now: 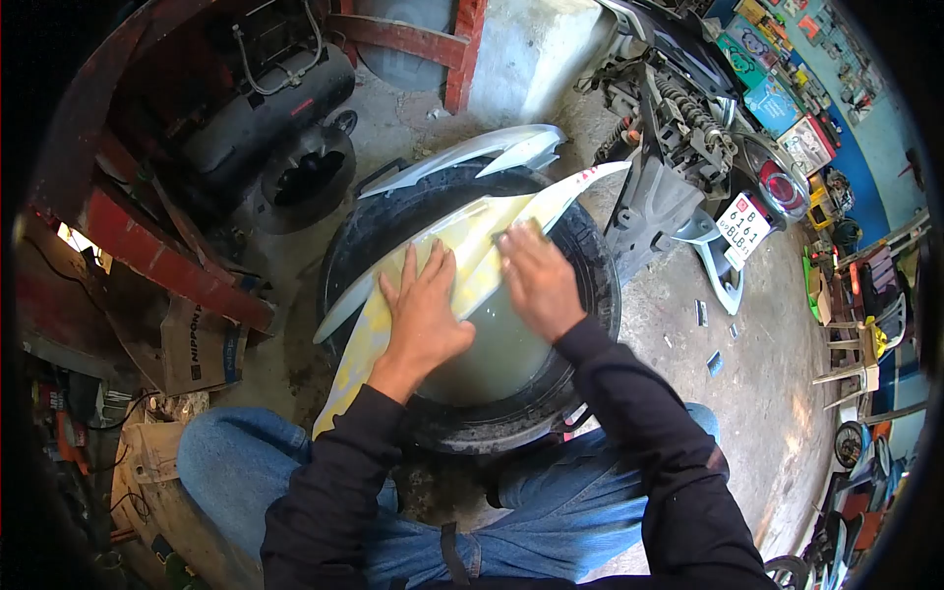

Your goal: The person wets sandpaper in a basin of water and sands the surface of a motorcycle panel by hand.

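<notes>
A long, pointed motorcycle body panel, white with yellow patches, lies slantwise over a round black tub of cloudy water. My left hand rests on the panel's middle with its fingers spread. My right hand presses on the panel's right edge nearer its tip. Its fingers are together and slightly blurred. Something small and brownish shows at the fingertips, too unclear to name. Another pale panel lies across the tub's far rim.
A partly stripped motorcycle with a licence plate stands at the right. A black air compressor tank is at the upper left beside red metal framing. Cardboard lies left. Small blue packets are on the concrete floor.
</notes>
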A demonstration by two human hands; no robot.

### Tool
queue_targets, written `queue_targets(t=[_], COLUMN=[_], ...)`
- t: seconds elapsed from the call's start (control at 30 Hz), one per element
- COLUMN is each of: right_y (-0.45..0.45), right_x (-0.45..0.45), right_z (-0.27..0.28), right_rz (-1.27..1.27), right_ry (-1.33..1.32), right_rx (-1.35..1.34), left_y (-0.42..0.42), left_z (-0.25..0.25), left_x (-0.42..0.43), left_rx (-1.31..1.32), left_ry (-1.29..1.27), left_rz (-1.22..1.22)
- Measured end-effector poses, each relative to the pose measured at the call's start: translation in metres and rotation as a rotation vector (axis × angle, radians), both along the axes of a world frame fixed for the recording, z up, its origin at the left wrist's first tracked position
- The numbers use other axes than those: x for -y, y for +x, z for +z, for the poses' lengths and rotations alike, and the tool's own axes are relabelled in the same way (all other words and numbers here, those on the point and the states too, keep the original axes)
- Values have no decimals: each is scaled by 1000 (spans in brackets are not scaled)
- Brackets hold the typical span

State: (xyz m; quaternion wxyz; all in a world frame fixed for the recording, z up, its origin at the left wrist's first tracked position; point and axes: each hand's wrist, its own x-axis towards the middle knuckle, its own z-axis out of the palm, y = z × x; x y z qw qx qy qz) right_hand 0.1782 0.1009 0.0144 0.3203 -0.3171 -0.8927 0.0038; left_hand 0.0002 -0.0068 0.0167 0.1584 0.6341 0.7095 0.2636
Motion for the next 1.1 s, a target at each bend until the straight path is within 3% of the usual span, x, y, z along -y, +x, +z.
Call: queue_targets(t=[0.03, 0.13, 0.17, 0.27, 0.37, 0.5, 0.57, 0.6, 0.77, 0.83, 0.87, 1.03, 1.1], right_y=[-2, 3, 4, -2, -2, 2, -4, -6, 1, -5, -3, 4, 0], right_x=[17, 32, 13, -3, 39, -18, 23, 43, -7, 23, 38, -6, 30], right_z=[0, 1, 1, -5, -2, -6, -8, 2, -5, -5, 5, 3, -2], right_rz=[0, 356, 360, 39, 252, 22, 153, 284, 72, 236, 282, 102, 299], right_ry=[8, 1, -4, 54, 1, 23, 131, 16, -62, 55, -12, -43, 54], right_rx=[-2, 24, 22, -34, 18, 0, 28, 42, -44, -4, 33, -33, 13], left_y=[-1, 1, 0, 0, 1, 3, 0, 1, 3, 2, 3, 3, 0], left_z=[2, -2, -3, 6, 0, 1, 1, 2, -1, 3, 2, 6, 3], left_x=[-4, -4, -3, -5, -4, -1, -6, -7, -1, -7, -5, -7, -6], left_rx=[12, -1, -2, 23, 8, 12, 10, 25, 15, 16, 3, -4, -10], left_ry=[14, 22, 17, 3, 2, -10, -11, -10, -16, -3, -4, -9, -1], left_rz=[-6, 1, 4, -9, -6, -6, -5, 3, -2, 1, -5, -1, 0])
